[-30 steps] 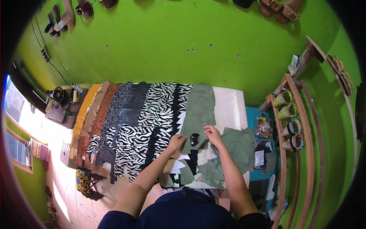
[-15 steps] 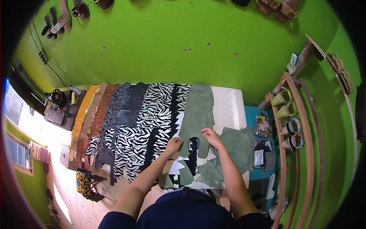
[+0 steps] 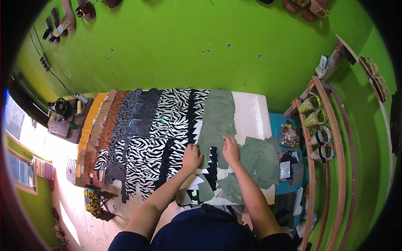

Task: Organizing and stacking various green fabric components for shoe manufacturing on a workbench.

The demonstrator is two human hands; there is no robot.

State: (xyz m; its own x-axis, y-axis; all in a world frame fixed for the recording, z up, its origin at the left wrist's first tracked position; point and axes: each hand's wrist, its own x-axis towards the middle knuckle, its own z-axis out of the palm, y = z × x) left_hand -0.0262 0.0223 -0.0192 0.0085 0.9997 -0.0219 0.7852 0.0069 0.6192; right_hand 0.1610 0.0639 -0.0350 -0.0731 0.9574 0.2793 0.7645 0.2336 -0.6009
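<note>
In front of me runs a column of overlapping grey-green U-shaped cut pieces [image 3: 217,113], which look like shoe uppers. My left hand [image 3: 192,159] rests at the left edge of the nearest piece, its bent fingers pointing away from me and its thumb apart. My right hand [image 3: 230,151] is at that piece's right edge, fingers extended upward over the rim. Neither hand visibly grips anything, though the fingertips are small. Between the piece's two legs shows black sequined material [image 3: 212,161]. To the right lies a loose heap of grey-green pieces [image 3: 259,161].
Zebra-print rows [image 3: 157,154], a dark grey row [image 3: 144,113] and a yellow row [image 3: 88,125] lie to the left on the white table [image 3: 251,111]. A sewing machine [image 3: 63,109] stands at far left. Right are plastic containers [image 3: 289,136] and a wooden shoe rack [image 3: 331,159].
My left hand has moved slightly away from me, its fingers less curled. The right hand has turned and settled at the piece's edge. The nearest grey-green piece has shifted slightly away from me.
</note>
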